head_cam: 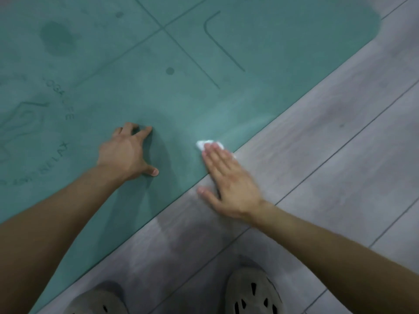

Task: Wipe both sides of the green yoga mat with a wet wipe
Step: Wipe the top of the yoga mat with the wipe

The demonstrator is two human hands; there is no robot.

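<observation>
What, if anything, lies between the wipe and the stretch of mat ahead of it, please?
Nothing visible does. The wet wipe lies flat under the right hand at the green yoga mat edge; the left hand rests off to the side.

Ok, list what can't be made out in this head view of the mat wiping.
- Wipe: mostly under the right hand; only a white corner shows.
- Mat: cut off by the top and left frame edges, so its full extent is unseen; its underside faces the floor.
- Mat lettering: blurred and partly unreadable.
- Shoes: cut off by the bottom edge.
- Left hand: fingertips on the mat; palm contact not visible.
</observation>
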